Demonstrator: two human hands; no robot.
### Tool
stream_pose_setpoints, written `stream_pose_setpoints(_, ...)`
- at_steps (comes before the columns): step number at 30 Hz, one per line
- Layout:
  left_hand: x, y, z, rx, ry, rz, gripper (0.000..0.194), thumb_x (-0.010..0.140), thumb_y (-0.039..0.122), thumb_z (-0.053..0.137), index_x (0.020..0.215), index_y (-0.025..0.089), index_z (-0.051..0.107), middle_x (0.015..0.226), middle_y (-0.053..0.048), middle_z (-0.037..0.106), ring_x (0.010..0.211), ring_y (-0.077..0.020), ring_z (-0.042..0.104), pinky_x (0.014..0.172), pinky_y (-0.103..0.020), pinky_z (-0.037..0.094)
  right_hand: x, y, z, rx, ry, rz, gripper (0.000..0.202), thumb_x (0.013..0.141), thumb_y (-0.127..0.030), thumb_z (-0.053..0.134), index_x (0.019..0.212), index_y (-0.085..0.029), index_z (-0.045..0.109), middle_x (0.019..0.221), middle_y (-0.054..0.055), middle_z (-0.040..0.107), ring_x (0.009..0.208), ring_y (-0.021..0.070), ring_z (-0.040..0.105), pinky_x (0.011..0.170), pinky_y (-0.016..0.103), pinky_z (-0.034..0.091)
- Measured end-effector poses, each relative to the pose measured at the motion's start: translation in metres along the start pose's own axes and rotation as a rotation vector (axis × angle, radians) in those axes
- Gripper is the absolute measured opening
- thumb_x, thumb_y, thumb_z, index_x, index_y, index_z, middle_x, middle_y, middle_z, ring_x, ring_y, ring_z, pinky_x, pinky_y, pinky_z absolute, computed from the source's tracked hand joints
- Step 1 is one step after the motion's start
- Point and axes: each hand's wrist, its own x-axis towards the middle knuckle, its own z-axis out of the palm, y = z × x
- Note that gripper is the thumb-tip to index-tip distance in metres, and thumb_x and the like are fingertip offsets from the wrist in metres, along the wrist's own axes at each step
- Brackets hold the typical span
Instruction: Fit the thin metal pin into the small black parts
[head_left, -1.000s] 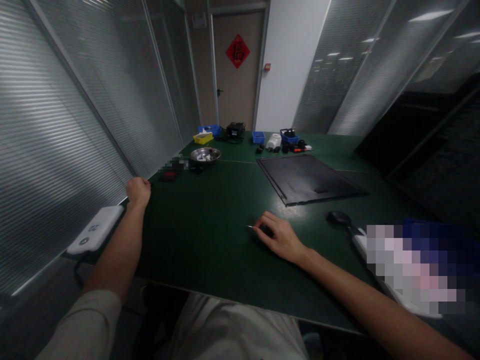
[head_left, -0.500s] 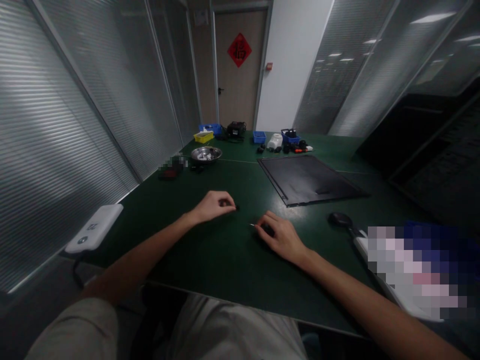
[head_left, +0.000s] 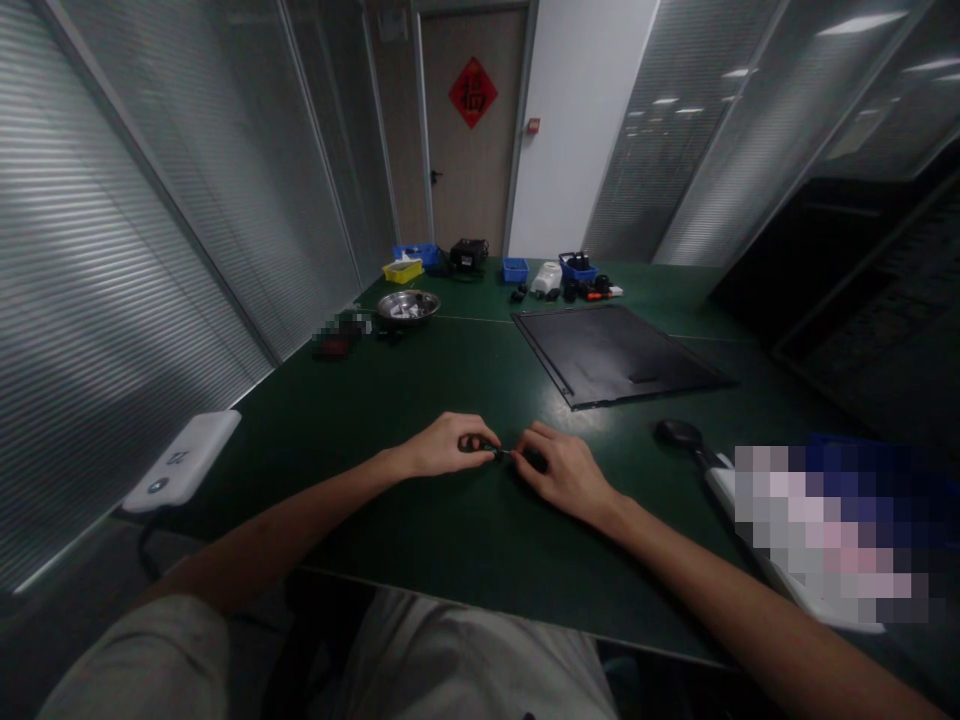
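Note:
In the head view my left hand (head_left: 448, 443) pinches a small dark piece (head_left: 496, 455) between thumb and fingers, low over the green table. Opposite it, my right hand (head_left: 561, 470) is closed on a thin light-coloured rod (head_left: 508, 453), whose tip points left. The rod and the dark piece meet or nearly meet in the narrow gap between my fingertips; whether one sits inside the other I cannot tell. The curled fingers of my right hand hide the rest of what it grips.
A black panel (head_left: 622, 355) lies beyond my right hand. Farther left stands a metal bowl (head_left: 408, 308) with small parts. Blue bins (head_left: 515, 269), a yellow tray (head_left: 403, 271) and a white device (head_left: 180, 460) rest on the green table (head_left: 420, 540).
My left hand has moved right and nearer, bringing the dark piece up to the rod tip. My right hand stays almost in place. The view has shifted slightly.

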Motion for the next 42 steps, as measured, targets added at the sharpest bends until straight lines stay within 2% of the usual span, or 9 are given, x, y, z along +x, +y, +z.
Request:
stream_pose_setpoints(20,0.001,-0.009,0.0,-0.034,0.015,-0.01,0.026,0.091,0.038,0.077,0.11,0.02,0.082,0.093,-0.007,0.072,0.081,-0.0164,0.064,0.072,-0.026,0.045,-0.001,0.001,0.003,-0.028,-0.02,-0.055,0.016,0.104,-0.034,0.054,0.099,-0.023,0.065,0.097,0.002,0.064,0.074,0.0156,0.06,0.062,0.028,0.037)
stream_pose_setpoints(31,0.002,-0.007,0.001,-0.062,0.038,-0.08,0.028,0.089,0.038,0.078,0.11,0.021,0.082,0.091,-0.006,0.071,0.077,-0.016,0.061,0.069,-0.026,0.044,-0.001,0.001,0.003,-0.058,-0.03,-0.063,0.017,0.105,-0.034,0.051,0.101,-0.023,0.064,0.099,0.003,0.063,0.076,0.0159,0.061,0.063,0.028,0.039)
stream_pose_setpoints(42,0.003,-0.012,0.006,-0.083,0.027,-0.022,0.027,0.09,0.035,0.078,0.112,0.019,0.082,0.092,-0.005,0.073,0.077,-0.0142,0.062,0.069,-0.024,0.044,0.0,-0.002,0.003,-0.044,-0.021,-0.072,0.021,0.108,-0.036,0.047,0.106,-0.022,0.063,0.103,0.003,0.063,0.077,0.0154,0.061,0.066,0.028,0.04)
